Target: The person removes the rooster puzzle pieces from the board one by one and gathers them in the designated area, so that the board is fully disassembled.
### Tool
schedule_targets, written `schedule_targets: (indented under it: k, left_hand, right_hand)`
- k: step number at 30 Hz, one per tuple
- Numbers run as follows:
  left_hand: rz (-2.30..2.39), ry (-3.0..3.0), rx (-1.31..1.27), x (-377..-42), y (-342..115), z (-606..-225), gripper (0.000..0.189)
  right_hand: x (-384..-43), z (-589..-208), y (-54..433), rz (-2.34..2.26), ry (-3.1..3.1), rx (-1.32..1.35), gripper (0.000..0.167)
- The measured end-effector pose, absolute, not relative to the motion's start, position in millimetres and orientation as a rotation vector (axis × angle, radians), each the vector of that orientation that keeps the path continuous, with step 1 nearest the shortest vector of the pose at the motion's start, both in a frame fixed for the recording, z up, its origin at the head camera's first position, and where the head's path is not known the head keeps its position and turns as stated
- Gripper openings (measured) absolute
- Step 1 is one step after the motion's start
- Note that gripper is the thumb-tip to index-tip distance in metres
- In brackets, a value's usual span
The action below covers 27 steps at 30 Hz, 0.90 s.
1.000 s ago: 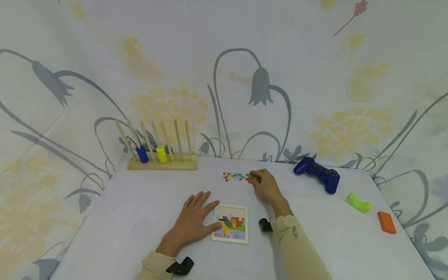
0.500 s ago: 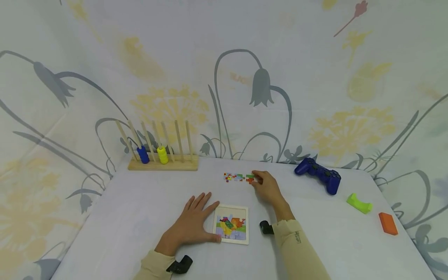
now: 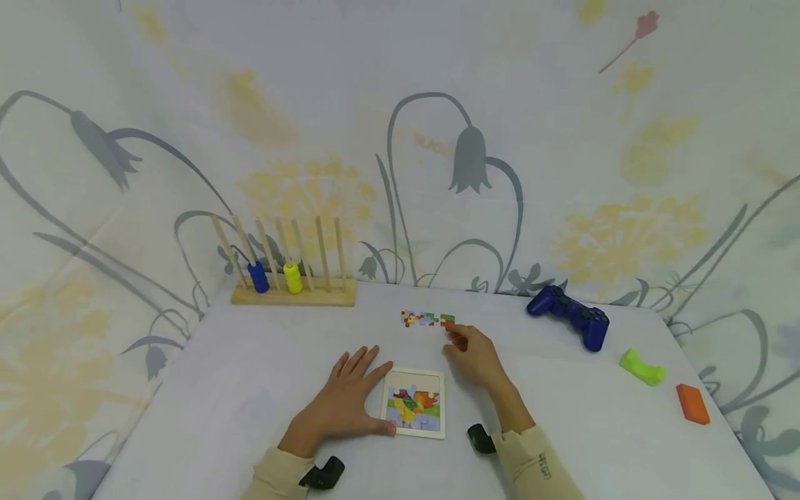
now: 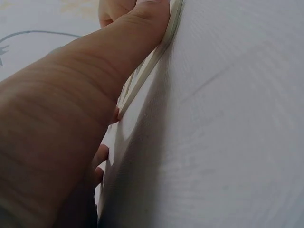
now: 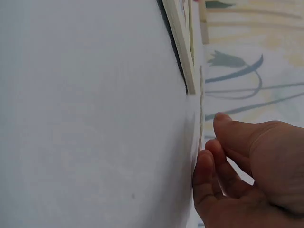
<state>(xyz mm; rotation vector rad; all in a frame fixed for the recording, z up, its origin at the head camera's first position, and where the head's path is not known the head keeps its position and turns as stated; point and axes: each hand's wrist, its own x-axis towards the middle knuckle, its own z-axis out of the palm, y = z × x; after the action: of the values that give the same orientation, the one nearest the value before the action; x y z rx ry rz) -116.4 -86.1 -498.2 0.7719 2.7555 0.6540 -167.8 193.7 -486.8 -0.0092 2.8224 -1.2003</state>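
On the white table lies a small framed jigsaw puzzle [image 3: 413, 403], partly filled with a colourful picture; its upper part shows the bare board. My left hand [image 3: 344, 403] is spread along its left side, thumb at the lower left corner, index fingertip near the upper left corner. In the left wrist view, the thumb rests against the frame's edge [image 4: 147, 66]. Three loose puzzle pieces lie beyond the frame: a left one [image 3: 408, 319], a middle one [image 3: 426, 319] and a green and orange one [image 3: 446, 319]. My right hand [image 3: 478, 357] has a fingertip at that last piece, thumb apart.
At the back left stands a wooden peg rack [image 3: 294, 297] with blue beads [image 3: 258, 277] and yellow beads [image 3: 292, 278]. To the right lie a dark blue game controller [image 3: 569, 316], a green arched block [image 3: 642, 368] and an orange block [image 3: 692, 404]. A patterned cloth hangs behind.
My right hand has drawn back from the right side of the green and orange piece to its near edge. My left thumb has slid from over the puzzle to the frame's lower corner.
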Motion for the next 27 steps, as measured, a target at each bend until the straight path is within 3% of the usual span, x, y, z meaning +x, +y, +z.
schedule_targets:
  k: [13,27]
  left_hand:
    - [0.677,2.702,0.787,-116.7,-89.5,-496.8,0.116]
    - [0.701,2.725,0.819,-116.2,-88.2,-493.8,0.115]
  right_hand:
    - [-110.5,-471.3,148.8,-1.071,2.654,-0.596,0.035]
    - [-96.1,-470.5,134.7,-0.943,2.714,-0.675,0.036]
